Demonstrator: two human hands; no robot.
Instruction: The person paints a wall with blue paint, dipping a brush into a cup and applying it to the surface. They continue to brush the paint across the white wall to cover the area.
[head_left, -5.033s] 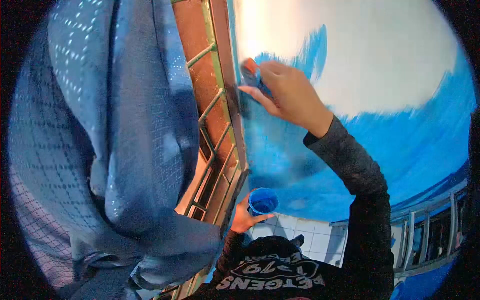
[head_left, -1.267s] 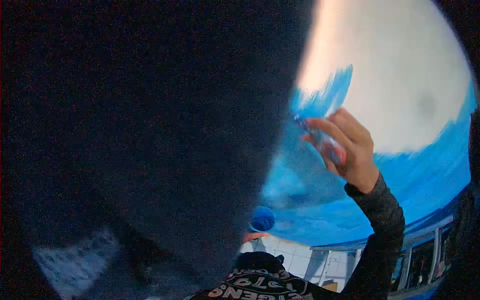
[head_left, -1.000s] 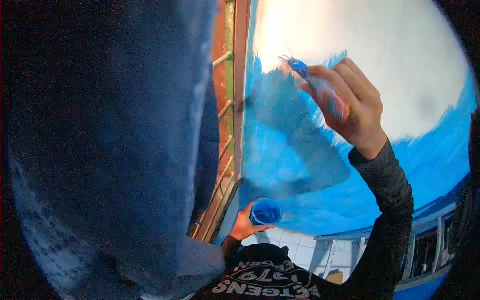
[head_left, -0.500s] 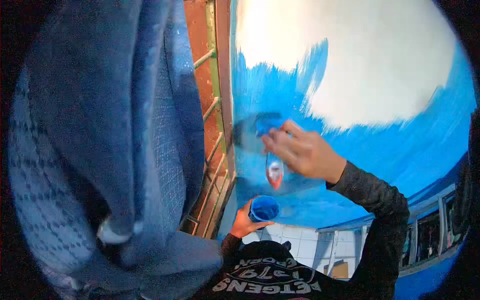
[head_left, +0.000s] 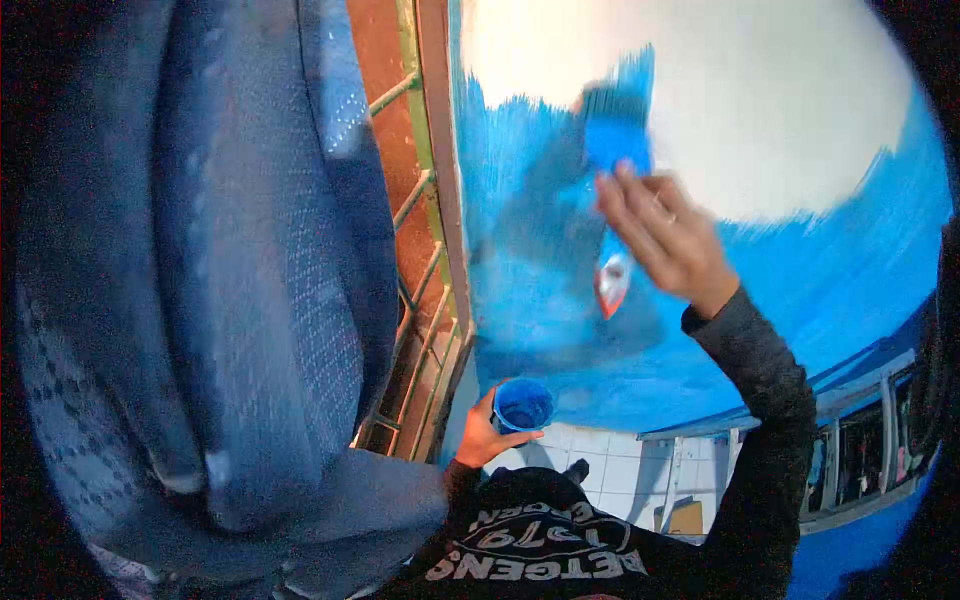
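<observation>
My right hand grips a paintbrush whose blue-loaded bristles press against the wall at the border of fresh blue paint and bare white. The brush's red-tipped handle end pokes out below my palm. The hand and brush are motion-blurred. Lower down, my left hand holds a small blue cup of paint close to my chest, its mouth facing the camera. Both arms wear dark long sleeves.
A blue patterned curtain fills the left half of the view. Beside it runs a green metal window grille in a brown frame. White floor tiles and a railing show at the lower right.
My right hand has swept the brush upward from the lower blue area to the edge of the white patch. The cup in my left hand stays about where it was.
</observation>
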